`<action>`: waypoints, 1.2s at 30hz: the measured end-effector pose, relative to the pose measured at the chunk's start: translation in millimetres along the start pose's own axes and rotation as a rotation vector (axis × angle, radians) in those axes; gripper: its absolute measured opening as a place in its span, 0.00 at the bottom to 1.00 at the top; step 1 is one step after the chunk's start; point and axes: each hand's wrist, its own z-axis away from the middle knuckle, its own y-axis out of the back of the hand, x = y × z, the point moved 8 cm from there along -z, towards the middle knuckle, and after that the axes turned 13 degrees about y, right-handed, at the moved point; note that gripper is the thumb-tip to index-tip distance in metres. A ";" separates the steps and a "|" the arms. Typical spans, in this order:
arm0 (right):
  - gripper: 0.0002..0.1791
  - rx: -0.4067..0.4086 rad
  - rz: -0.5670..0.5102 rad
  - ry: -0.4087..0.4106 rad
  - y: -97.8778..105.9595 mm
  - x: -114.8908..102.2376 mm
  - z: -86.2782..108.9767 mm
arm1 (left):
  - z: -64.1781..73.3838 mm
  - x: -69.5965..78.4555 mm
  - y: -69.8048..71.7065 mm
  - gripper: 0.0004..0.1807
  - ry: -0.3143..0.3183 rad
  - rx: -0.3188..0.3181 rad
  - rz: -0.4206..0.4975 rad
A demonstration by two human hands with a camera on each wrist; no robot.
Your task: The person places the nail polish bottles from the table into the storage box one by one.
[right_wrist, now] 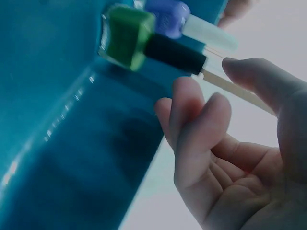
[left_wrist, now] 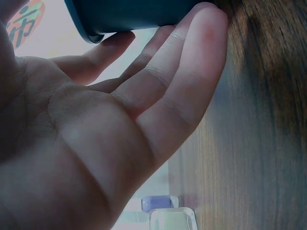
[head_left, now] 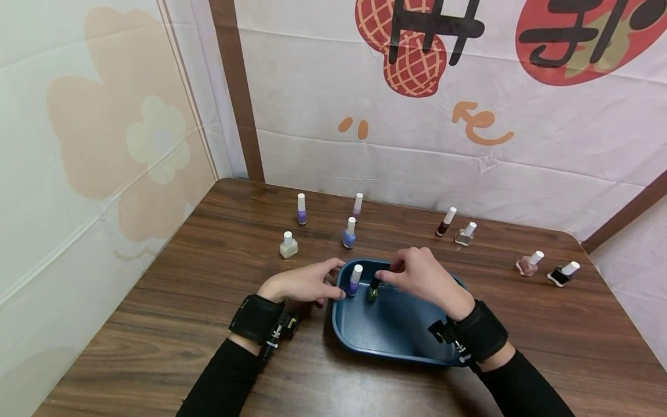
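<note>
In the blue tray (head_left: 396,344), a green nail polish bottle (head_left: 372,293) with a black cap stands beside a purple nail polish bottle (head_left: 355,281) with a white cap. My right hand (head_left: 424,281) is over the tray at the green bottle's cap (right_wrist: 175,53). In the right wrist view a small gap shows between the thumb tip (right_wrist: 235,64) and that cap, and the bent fingers (right_wrist: 199,124) lie just below it. My left hand (head_left: 304,282) rests at the tray's left end, its extended fingers (left_wrist: 204,43) against the outer wall.
Behind the tray stand a cream bottle (head_left: 289,245), a violet one (head_left: 301,209), a lilac one (head_left: 357,207) and a blue-violet one (head_left: 349,234). To the right are dark red (head_left: 445,222), clear grey (head_left: 465,234), pink (head_left: 529,264) and black (head_left: 563,274) bottles. A printed cloth (head_left: 323,162) hangs behind the table.
</note>
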 end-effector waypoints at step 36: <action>0.17 0.253 0.084 -0.172 106.6 88.1 41.4 | 0.3 -0.2 -0.1 0.27 -0.001 0.004 0.001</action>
